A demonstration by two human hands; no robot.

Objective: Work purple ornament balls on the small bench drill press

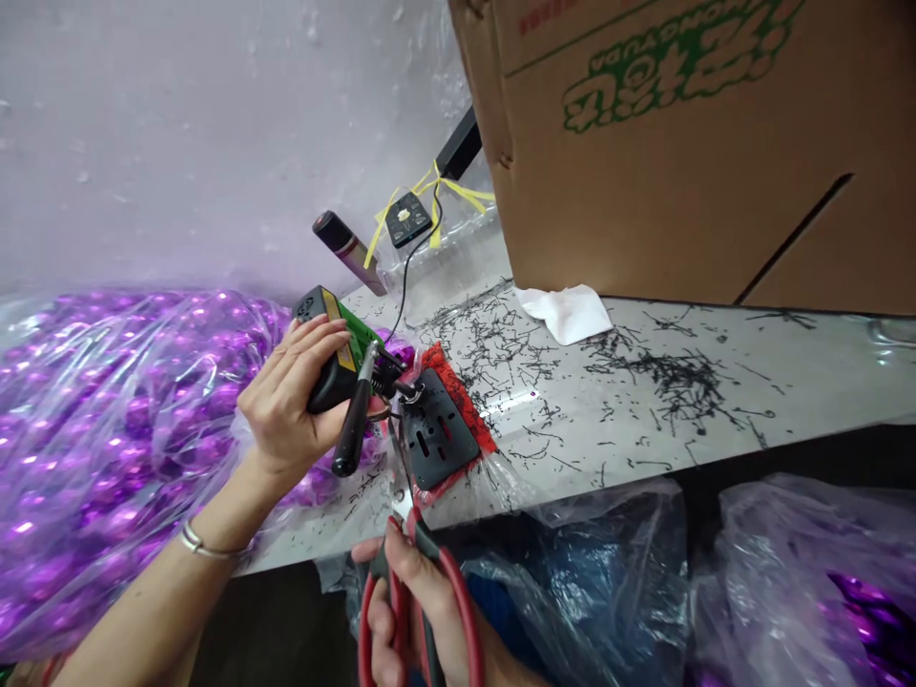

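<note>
My left hand [293,386] is wrapped over the black body of a green-and-black device [350,334] with a black-handled lever [352,429]. The device lies tilted, its black slotted base plate [438,439] facing me. Scissors [458,596] with red and black handles are in my right hand [422,592], fingers through the loops. Their blades point up at the device, close to its lever and base plate; whether they touch anything there I cannot make out. Red material [465,405] shows along the plate's far edge.
Many short black strands [679,382] litter the pale table [808,382]. Clear plastic bags of shiny purple balls [129,448] crowd the left. A cardboard box [644,191], white tissue [569,313], a dark cylinder [350,250] and a small black device [407,219] with a cord stand behind.
</note>
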